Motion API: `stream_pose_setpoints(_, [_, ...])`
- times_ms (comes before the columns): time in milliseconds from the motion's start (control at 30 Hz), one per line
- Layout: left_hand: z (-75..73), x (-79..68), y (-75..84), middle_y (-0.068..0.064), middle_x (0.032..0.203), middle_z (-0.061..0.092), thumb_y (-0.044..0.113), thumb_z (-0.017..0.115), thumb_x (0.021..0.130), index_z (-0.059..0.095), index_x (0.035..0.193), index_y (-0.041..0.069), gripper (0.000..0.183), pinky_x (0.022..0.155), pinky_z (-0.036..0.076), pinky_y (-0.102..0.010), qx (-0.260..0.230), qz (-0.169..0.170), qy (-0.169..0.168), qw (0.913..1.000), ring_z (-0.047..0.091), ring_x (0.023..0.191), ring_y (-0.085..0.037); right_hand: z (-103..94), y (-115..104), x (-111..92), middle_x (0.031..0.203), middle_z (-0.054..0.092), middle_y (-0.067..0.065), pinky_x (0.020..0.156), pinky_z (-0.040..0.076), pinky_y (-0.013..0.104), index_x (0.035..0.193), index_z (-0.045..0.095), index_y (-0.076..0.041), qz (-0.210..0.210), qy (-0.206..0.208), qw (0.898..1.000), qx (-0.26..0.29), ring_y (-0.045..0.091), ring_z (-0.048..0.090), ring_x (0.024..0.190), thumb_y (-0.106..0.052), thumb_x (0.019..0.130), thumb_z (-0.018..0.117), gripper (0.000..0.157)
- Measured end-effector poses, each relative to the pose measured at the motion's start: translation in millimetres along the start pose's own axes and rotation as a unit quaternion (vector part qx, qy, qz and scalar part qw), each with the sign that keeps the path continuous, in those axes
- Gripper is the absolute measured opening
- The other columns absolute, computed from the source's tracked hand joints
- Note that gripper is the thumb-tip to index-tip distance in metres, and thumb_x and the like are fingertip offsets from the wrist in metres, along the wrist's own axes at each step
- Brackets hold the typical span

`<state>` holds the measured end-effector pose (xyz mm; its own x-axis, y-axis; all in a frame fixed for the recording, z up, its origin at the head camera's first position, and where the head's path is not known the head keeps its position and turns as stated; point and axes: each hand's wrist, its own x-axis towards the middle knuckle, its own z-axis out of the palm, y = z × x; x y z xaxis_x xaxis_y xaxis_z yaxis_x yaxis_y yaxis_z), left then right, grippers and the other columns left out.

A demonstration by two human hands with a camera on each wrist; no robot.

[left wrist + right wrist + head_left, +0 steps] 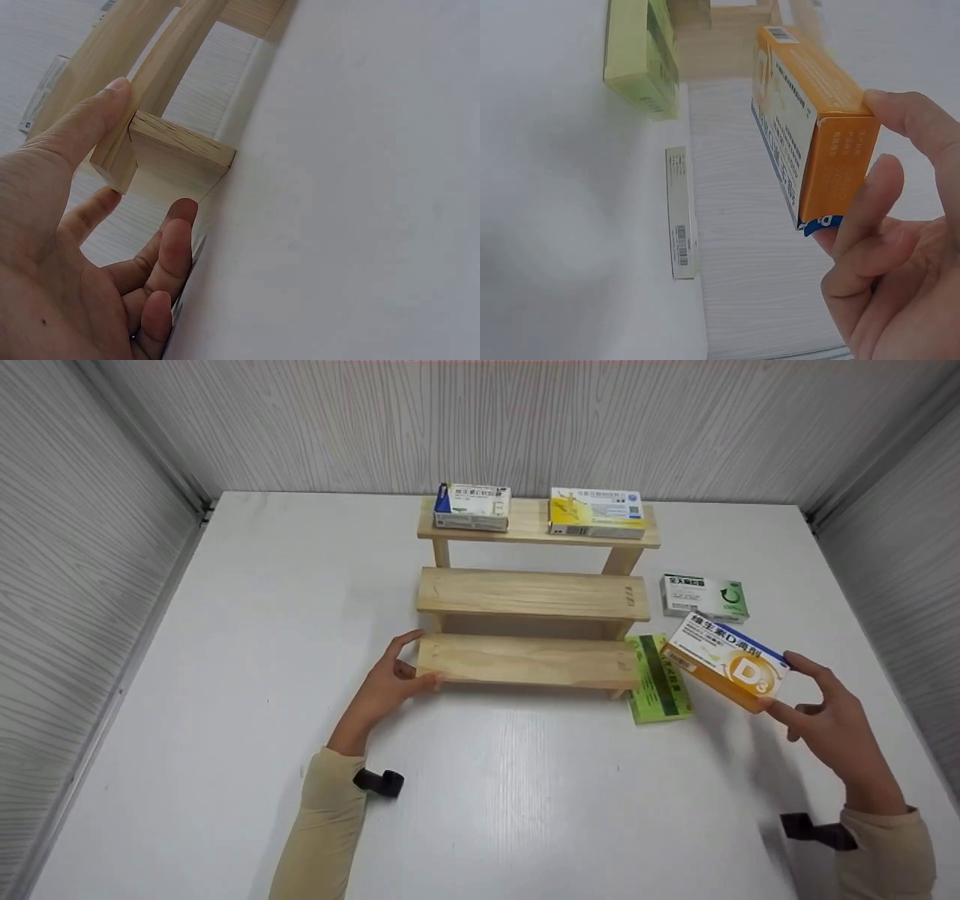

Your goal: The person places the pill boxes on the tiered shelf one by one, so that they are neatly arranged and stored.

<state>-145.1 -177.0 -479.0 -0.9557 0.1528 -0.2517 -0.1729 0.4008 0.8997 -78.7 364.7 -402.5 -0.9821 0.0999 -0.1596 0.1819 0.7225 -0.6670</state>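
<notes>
My right hand point(832, 720) holds an orange-and-white vitamin D3 medicine box point(727, 660) by one end, thumb and fingers on opposite edges. Raised off the table, the box overlaps a green medicine box point(660, 679) in the head view. The right wrist view shows its orange end panel point(840, 165) facing the palm. At the other side, my left hand point(386, 686) pinches the left end of the lowest step of a three-tier wooden display stand point(525, 660). In the left wrist view, the thumb point(97, 120) lies along the board's edge and the other fingers are bent below it.
On the top tier sit a white-and-blue box point(472, 508) at left and a yellow-and-white box point(596, 514) at right. A white-and-green box point(705, 598) lies on the white table point(480, 802) right of the stand. Wood-grain panels point(480, 427) wall in the back and sides.
</notes>
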Motion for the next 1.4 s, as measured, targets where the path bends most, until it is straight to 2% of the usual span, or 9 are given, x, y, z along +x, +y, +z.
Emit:
stream_pose_setpoints(133, [0.4, -1.8, 1.6, -0.01, 0.094, 0.057, 0.04, 0.078, 0.08, 0.031, 0.149, 0.033, 0.084, 0.07, 0.041, -0.03, 0.005, -0.002, 0.001, 1.0, 0.049, 0.081, -0.018, 6.4, -14.4, 6.3, 0.142, 0.031, 0.022, 0.05, 0.037, 0.025, 0.154, 0.024, -0.023, -0.035, -0.014, 0.999, 0.019, 0.011, 0.051, 0.054, -0.034, 0.091, 0.066, 0.076])
stream_pose_setpoints(267, [0.6, -2.3, 2.2, -0.01, 0.094, 0.058, 0.038, 0.076, 0.082, 0.03, 0.149, 0.031, 0.082, 0.069, 0.04, -0.029, 0.005, -0.007, -0.003, 1.0, 0.049, 0.081, -0.017, 7.6, -24.6, 11.1, 0.144, 0.03, 0.018, 0.05, 0.039, 0.022, 0.152, 0.028, -0.027, -0.068, -0.011, 0.997, 0.038, 0.009, 0.05, 0.052, -0.026, 0.092, 0.066, 0.071])
stream_pose_setpoints(600, [0.6, -2.9, 1.2, -0.01, 0.093, 0.06, 0.035, 0.077, 0.082, 0.03, 0.149, 0.03, 0.082, 0.068, 0.039, -0.029, -0.004, -0.002, -0.004, 1.0, 0.049, 0.077, -0.016, -4.0, -32.8, 14.0, 0.145, 0.033, 0.006, 0.048, 0.037, 0.021, 0.151, 0.032, -0.032, -0.08, 0.003, 0.995, 0.067, 0.008, 0.049, 0.051, -0.019, 0.092, 0.066, 0.069])
stream_pose_setpoints(767, [-0.2, -4.0, 2.8, -0.007, 0.088, 0.056, 0.037, 0.078, 0.081, 0.031, 0.149, 0.031, 0.082, 0.066, 0.039, -0.029, 0.001, 0.001, 0.001, 1.0, 0.047, 0.075, -0.016, -1.7, -46.3, 18.3, 0.146, 0.035, 0.005, 0.048, 0.039, 0.018, 0.15, 0.034, -0.029, -0.115, 0.003, 0.99, 0.079, 0.009, 0.047, 0.048, -0.015, 0.091, 0.067, 0.069])
stream_pose_setpoints(933, [0.5, -3.9, 2.8, -0.005, 0.088, 0.052, 0.037, 0.078, 0.081, 0.031, 0.149, 0.03, 0.083, 0.066, 0.039, -0.029, 0.006, 0.001, 0.002, 1.0, 0.045, 0.076, -0.017, 4.1, -62.6, 24.6, 0.139, 0.037, -0.008, 0.045, 0.036, 0.02, 0.15, 0.035, -0.025, -0.158, -0.007, 0.983, 0.096, 0.007, 0.043, 0.045, -0.007, 0.091, 0.066, 0.069])
stream_pose_setpoints(1200, [0.8, -4.0, 0.7, -0.008, 0.09, 0.056, 0.035, 0.077, 0.081, 0.031, 0.15, 0.029, 0.083, 0.068, 0.039, -0.029, -0.006, 0.005, -0.005, 1.0, 0.046, 0.076, -0.017, 21.3, -93.8, 42.5, 0.135, 0.039, 0.003, 0.044, 0.033, 0.023, 0.15, 0.034, -0.023, -0.182, -0.045, 0.979, 0.083, 0.006, 0.035, 0.045, -0.01, 0.089, 0.069, 0.072])
stream_pose_setpoints(1400, [0.1, -4.2, 3.0, -0.009, 0.092, 0.057, 0.033, 0.078, 0.081, 0.031, 0.149, 0.029, 0.083, 0.068, 0.04, -0.029, -0.015, 0.005, -0.008, 0.9998, 0.048, 0.077, -0.017, 34.5, -121.2, 54.2, 0.132, 0.042, -0.008, 0.046, 0.032, 0.022, 0.149, 0.037, -0.02, -0.205, -0.067, 0.97, 0.113, 0.008, 0.031, 0.045, -0.009, 0.088, 0.07, 0.07])
